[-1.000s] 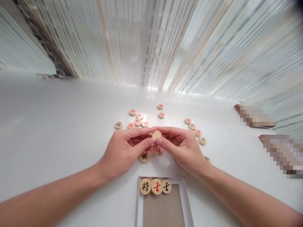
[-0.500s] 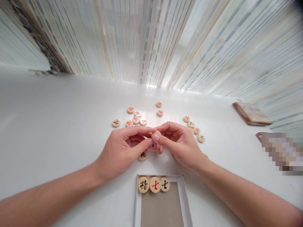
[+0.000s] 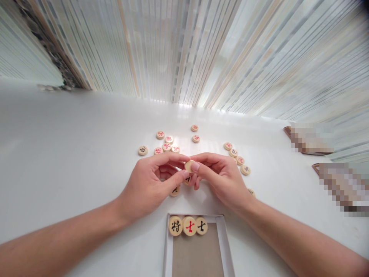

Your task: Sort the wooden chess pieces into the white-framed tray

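Between my left hand (image 3: 157, 177) and my right hand (image 3: 220, 177) is a round wooden Chinese chess piece (image 3: 189, 166), its blank pale face showing. My right thumb presses on that face, while my left thumb and index fingertips close on its left edge. Just below the fingers, partly hidden, lie a black-marked piece (image 3: 187, 179) and another black-marked piece (image 3: 174, 191). Nearer to me is a shallow open box (image 3: 226, 246) with a brown bottom. Along its far edge sit a black-marked piece (image 3: 175, 226), a red-marked piece (image 3: 189, 226) and a smaller-looking black-marked piece (image 3: 201, 226).
Several loose pieces (image 3: 167, 146) lie beyond my left hand on the white table (image 3: 86, 154). More pieces (image 3: 240, 160) form a slanting line beyond my right hand. Two blurred flat boxes (image 3: 315, 143) are at the right. A striped curtain (image 3: 158, 50) hangs behind.
The held piece has turned slightly, so more of its blank face shows, and my right thumb has slid toward its right edge. The view has shifted a little.
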Demonstrator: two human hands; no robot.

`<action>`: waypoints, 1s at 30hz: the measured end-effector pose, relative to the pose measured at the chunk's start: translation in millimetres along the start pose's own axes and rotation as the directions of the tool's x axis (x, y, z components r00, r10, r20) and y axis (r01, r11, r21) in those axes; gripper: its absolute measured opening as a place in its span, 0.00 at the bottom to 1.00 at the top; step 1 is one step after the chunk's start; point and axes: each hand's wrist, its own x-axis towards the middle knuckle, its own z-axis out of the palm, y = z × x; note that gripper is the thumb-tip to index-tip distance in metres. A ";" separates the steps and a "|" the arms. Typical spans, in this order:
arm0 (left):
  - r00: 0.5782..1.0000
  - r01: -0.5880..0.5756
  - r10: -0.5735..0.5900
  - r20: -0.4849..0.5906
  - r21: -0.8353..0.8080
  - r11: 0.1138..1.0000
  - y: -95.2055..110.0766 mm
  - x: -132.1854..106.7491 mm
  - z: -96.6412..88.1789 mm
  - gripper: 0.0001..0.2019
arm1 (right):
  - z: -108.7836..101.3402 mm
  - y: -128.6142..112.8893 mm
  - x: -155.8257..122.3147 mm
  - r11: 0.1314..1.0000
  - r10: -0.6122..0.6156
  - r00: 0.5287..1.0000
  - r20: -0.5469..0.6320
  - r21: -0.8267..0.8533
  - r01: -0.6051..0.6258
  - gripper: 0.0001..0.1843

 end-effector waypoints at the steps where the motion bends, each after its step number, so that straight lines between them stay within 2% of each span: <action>1: 1.000 0.004 -0.004 -0.012 -0.008 1.000 -0.6 0.2 -0.5 0.09 | -0.9 1.1 -0.3 1.000 -0.009 1.000 0.007 0.009 0.009 0.10; 6: 1.000 0.006 -0.006 -0.006 -0.038 0.999 -2.9 2.0 -1.2 0.10 | -1.7 2.9 -0.9 0.998 -0.043 0.999 0.028 0.047 0.042 0.10; 13: 1.000 -0.011 0.011 0.004 -0.053 0.999 -0.8 1.3 -1.9 0.10 | 4.8 1.6 -5.2 0.988 -0.137 0.990 -0.032 -0.082 0.134 0.10; 18: 0.988 -0.144 0.145 -0.045 0.027 0.989 -8.1 1.1 -3.0 0.05 | 1.1 7.2 -5.5 0.980 -0.177 0.983 -0.037 -0.103 0.173 0.09; 20: 0.967 -0.246 0.249 -0.049 0.052 0.968 -13.5 2.2 -3.5 0.02 | -1.1 6.1 -3.9 0.970 -0.211 0.977 -0.007 -0.127 0.209 0.11; 23: 0.905 -0.416 0.421 -0.061 0.081 0.906 -20.9 4.7 -4.4 0.06 | -4.1 -0.5 -1.7 0.930 -0.290 0.955 0.065 -0.215 0.297 0.13; 26: 0.862 -0.498 0.506 -0.043 0.118 0.859 -24.0 5.9 -5.5 0.09 | -7.1 -10.3 -2.2 0.861 -0.350 0.926 0.138 -0.342 0.376 0.13; 30: 0.803 -0.586 0.596 0.005 0.194 0.787 -21.8 4.9 -6.6 0.10 | -9.6 -24.8 -8.0 0.728 -0.348 0.908 0.233 -0.543 0.418 0.11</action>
